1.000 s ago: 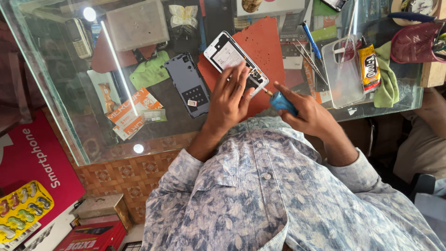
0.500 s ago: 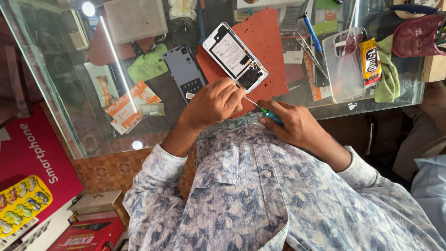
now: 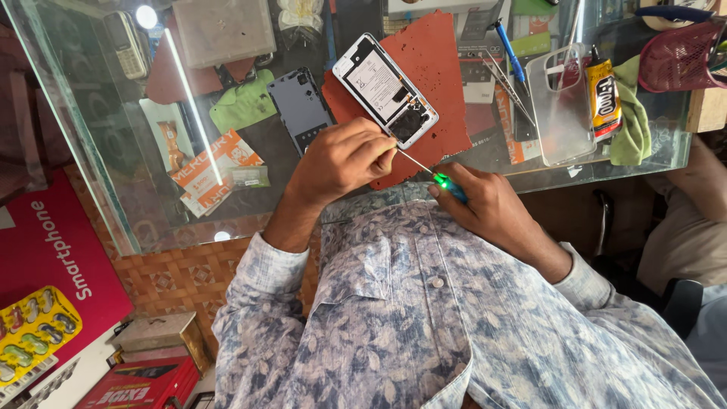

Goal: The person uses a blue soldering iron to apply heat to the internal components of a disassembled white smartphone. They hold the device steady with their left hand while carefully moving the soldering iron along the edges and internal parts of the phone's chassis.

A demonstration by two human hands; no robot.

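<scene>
The left hand (image 3: 341, 155) has been drawn off the phone (image 3: 386, 89); its fingers are pinched on the screwdriver (image 3: 424, 171) tip, the handle gripped by the right hand (image 3: 492, 212).

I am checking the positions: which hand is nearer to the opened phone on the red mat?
The left hand: its fingers reach almost to the opened phone. The right hand stays lower, off the red mat, holding the screwdriver.

We look down on a glass-topped counter (image 3: 113, 174) catching bright lamp glare (image 3: 146, 16) — its front faced in patterned brown tile (image 3: 174, 280). A red poster (image 3: 53, 257) leans at left; boxes (image 3: 151, 356) crowd the floor below.
</scene>
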